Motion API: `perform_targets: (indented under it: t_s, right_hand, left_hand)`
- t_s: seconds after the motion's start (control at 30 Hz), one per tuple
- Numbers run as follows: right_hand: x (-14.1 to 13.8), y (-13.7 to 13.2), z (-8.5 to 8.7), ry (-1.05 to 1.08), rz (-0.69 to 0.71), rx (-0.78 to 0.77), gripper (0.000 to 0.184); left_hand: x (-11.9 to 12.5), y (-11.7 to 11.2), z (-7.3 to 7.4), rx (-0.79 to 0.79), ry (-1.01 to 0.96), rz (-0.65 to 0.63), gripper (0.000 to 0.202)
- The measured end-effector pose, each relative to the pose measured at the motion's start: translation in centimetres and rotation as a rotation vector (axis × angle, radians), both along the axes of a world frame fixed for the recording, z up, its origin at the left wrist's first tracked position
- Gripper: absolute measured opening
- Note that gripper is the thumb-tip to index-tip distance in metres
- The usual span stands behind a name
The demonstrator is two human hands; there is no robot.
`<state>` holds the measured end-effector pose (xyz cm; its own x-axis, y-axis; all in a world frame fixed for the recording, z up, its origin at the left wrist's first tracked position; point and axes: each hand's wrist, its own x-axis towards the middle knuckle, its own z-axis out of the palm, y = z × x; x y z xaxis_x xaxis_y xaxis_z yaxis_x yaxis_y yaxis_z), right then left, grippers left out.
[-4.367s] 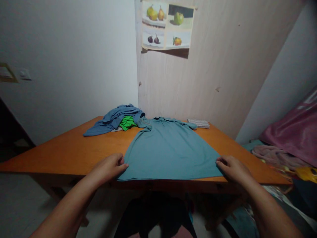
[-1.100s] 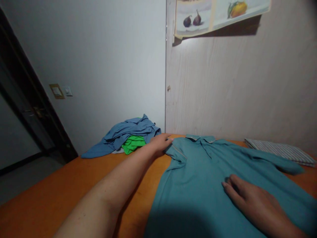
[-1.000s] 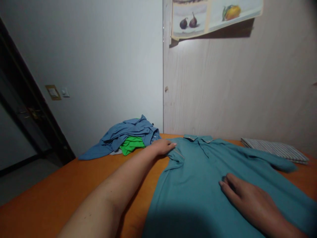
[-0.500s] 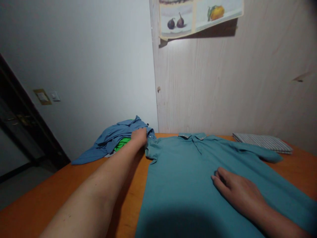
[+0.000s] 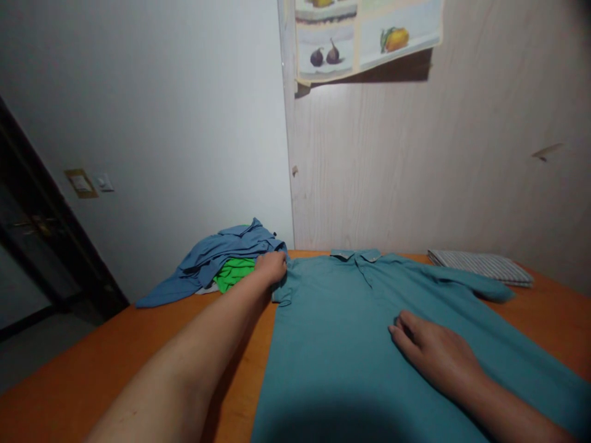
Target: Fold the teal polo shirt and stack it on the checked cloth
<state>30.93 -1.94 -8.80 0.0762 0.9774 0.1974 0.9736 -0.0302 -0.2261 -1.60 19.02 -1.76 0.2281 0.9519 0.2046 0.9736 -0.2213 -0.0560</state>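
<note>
A teal polo shirt (image 5: pixel 332 338) lies spread front side up, its collar at the far end and its button placket showing. At the sleeve on the left side, my left hand (image 5: pixel 271 268) is closed on the cloth, with its fingertips mostly hidden. Beside that hand is a heap of clothes, a blue garment (image 5: pixel 212 249) over a bright green one (image 5: pixel 233 272). My right hand (image 5: pixel 436 351) rests on the shirt's chest area, fingers loosely curled, with nothing visible in them.
The orange-brown table (image 5: pixel 115 363) meets a wall at the back. A folded striped cloth (image 5: pixel 480 267) lies at the far right. Pictures of fruit (image 5: pixel 327 49) hang on the wall panel. A dark door (image 5: pixel 37 227) stands at the left, beyond the table edge.
My left hand has moved slightly right and toward me, drawing the sleeve edge away from the clothes heap. More of the green garment shows. My right hand stays on the shirt.
</note>
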Motion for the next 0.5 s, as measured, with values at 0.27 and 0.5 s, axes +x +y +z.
perform_targets:
  t_s: [0.27, 0.5]
  right_hand:
    - [-0.5, -0.2, 0.6, -0.003, -0.008, -0.021, 0.024]
    - [-0.5, -0.2, 0.6, 0.013, -0.009, -0.018, 0.024]
  left_hand:
    - [1.6, 1.8, -0.5, -0.094, -0.01, 0.095, 0.035]
    - [2.5, 2.6, -0.7, -0.078, -0.037, 0.195, 0.026]
